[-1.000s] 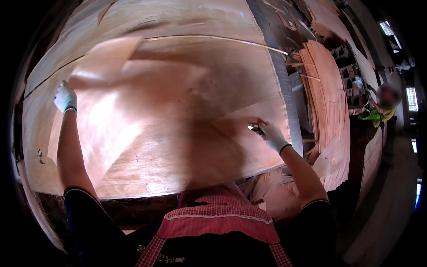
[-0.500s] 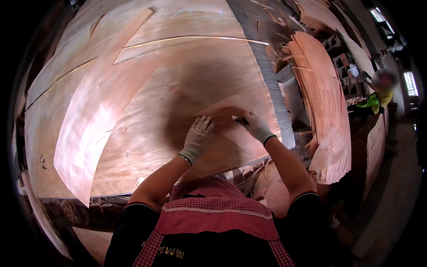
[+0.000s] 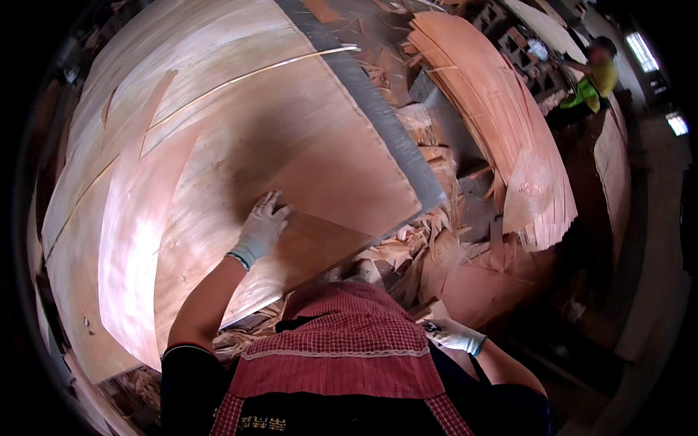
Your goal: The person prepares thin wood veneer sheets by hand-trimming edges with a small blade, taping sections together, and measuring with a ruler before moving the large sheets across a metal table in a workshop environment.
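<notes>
Right hand has dropped off the big veneer sheet since half a second ago, down to the lower right beside the red checked apron; the view has swung too, so the sheet sits further left. Left hand stays by the pinkish patch.

Left: gloved, palm down, fingers loosely spread, gripping nothing, fingertips at the patch's inner corner. Patch lies flat over the sheet's near right corner, middle of the frame. Right: gloved, fingers curled around a small dark tool; its tip I can't make out.

Risks, my reading. Patch appears pressed at one corner only; a bump or a tug on the sheet could skew it or lift its far edge. Tool is close to the apron: if sharp, a careless turn might snag cloth. Long pale strip, left of frame, hangs toward the near edge; a sleeve could drag it askew. Loose scraps below the sheet, centre right, might catch on the corner or trip a foot.
</notes>
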Tool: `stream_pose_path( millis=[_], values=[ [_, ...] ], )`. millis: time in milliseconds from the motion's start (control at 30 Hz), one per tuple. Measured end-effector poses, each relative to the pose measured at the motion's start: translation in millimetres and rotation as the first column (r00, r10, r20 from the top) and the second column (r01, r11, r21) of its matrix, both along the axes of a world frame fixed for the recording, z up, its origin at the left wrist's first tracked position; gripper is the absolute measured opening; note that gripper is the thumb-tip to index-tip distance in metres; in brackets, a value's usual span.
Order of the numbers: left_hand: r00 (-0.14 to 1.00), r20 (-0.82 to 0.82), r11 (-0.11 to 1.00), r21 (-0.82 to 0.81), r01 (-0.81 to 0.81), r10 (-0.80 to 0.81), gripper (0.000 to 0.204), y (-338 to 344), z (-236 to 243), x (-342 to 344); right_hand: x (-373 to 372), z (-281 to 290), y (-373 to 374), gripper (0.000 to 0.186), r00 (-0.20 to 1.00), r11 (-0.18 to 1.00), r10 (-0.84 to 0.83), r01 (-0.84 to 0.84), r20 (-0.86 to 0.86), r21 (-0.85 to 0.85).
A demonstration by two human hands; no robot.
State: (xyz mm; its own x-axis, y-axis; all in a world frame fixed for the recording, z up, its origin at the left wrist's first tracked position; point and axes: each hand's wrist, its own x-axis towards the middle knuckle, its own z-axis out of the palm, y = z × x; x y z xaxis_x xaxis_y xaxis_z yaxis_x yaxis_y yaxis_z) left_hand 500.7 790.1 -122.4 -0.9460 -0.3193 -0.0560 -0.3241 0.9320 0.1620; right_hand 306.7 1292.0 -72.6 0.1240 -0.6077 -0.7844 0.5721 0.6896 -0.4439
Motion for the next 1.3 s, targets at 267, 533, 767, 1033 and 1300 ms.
stream_pose_path(
  millis=[267, 533, 767, 1033, 1300],
  values=[
    [0.995, 0.099, 0.997, -0.072, -0.006, 0.013, 0.028, 4.6, 3.0, -24.4, 2.4, -4.9, 49.5, 0.012, 0.997, 0.996, 0.072, -0.07, 0.033, -0.056],
    [0.983, -0.184, 0.998, -0.058, -0.008, -0.003, 0.03, 28.8, 27.2, -42.1, -66.4, 61.2, 29.7, 0.018, 0.999, 0.987, -0.013, 0.008, -0.03, -0.159],
    [0.997, -0.07, 0.58, 0.812, 0.071, -0.025, 0.04, 156.6, 116.2, -105.2, -77.7, 95.9, -86.2, 0.018, 0.787, 0.89, -0.446, 0.338, -0.427, -0.306],
    [0.886, 0.039, -0.318, 0.94, 0.125, 0.463, 0.009, 176.8, 100.7, -98.6, -19.5, 74.4, -187.6, 0.013, 0.294, 0.938, -0.158, -0.254, -0.943, -0.236],
    [0.505, -0.091, 0.23, 0.948, -0.221, 0.859, 0.007, 72.4, 40.9, 21.8, 65.8, -3.5, -264.0, 0.029, 0.669, 0.958, 0.031, -0.233, -0.742, -0.17]
  ],
)
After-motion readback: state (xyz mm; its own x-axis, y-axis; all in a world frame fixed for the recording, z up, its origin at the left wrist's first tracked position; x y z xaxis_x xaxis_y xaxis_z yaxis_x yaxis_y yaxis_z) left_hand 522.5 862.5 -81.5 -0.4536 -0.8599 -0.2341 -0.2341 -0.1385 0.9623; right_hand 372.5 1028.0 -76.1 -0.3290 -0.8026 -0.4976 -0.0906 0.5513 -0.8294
